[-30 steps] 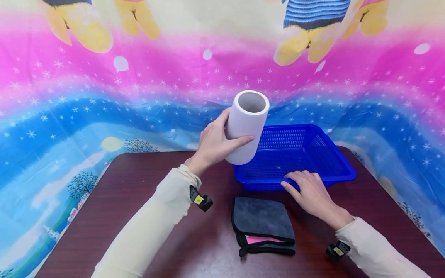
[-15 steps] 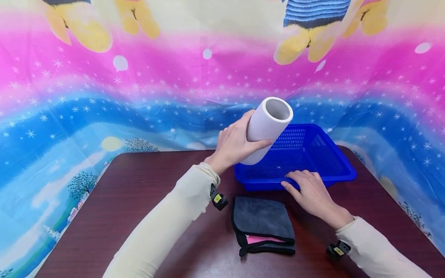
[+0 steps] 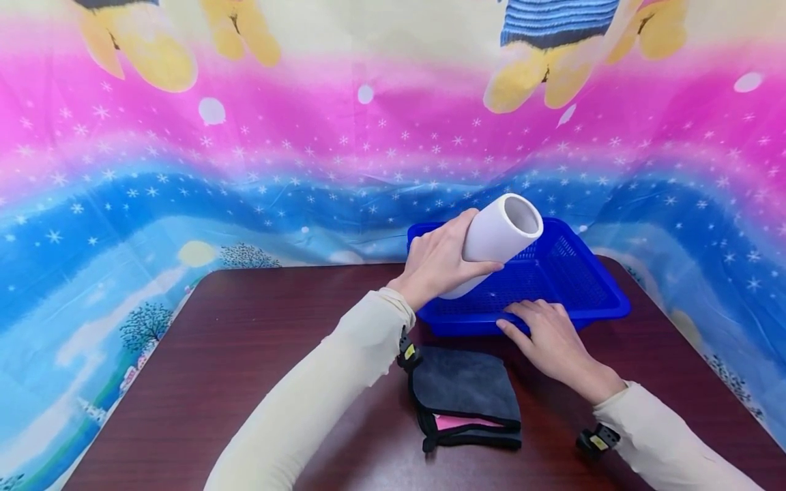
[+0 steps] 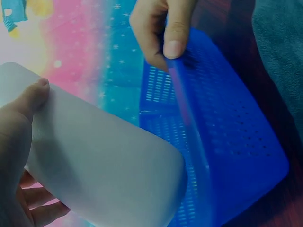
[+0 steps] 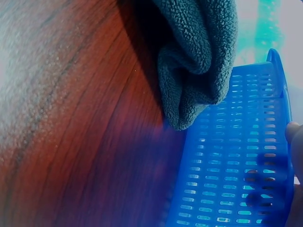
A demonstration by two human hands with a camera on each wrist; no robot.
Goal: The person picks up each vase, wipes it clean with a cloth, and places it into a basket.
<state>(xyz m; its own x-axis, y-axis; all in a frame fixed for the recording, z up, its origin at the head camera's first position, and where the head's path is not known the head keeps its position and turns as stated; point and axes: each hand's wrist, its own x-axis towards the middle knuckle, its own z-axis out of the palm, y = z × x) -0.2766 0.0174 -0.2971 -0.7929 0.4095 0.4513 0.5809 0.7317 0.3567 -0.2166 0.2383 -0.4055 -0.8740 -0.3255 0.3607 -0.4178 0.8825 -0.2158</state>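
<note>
My left hand [image 3: 439, 262] grips a white cylindrical container [image 3: 491, 242], with the thumb on its near side. The container is tilted, its open mouth up and to the right, its rounded base low over the left part of a blue plastic basket [image 3: 604, 290]. In the left wrist view, the base of the container [image 4: 137, 175] is beside the basket's rim [image 4: 184, 113]; whether they touch I cannot tell. My right hand [image 3: 546, 341] pinches the basket's near rim, thumb outside and fingers inside. Only fingertips of that hand show at the right wrist view's edge.
A folded dark grey towel [image 3: 463, 385] with black edging and a pink patch lies on the brown table [image 3: 295, 327], in front of the basket. A printed pink and blue curtain [image 3: 307, 136] hangs behind the table.
The left hand has carried the white container to the right and lowered it over the basket, tilting it further rightward. The right hand, basket and towel have stayed in place.
</note>
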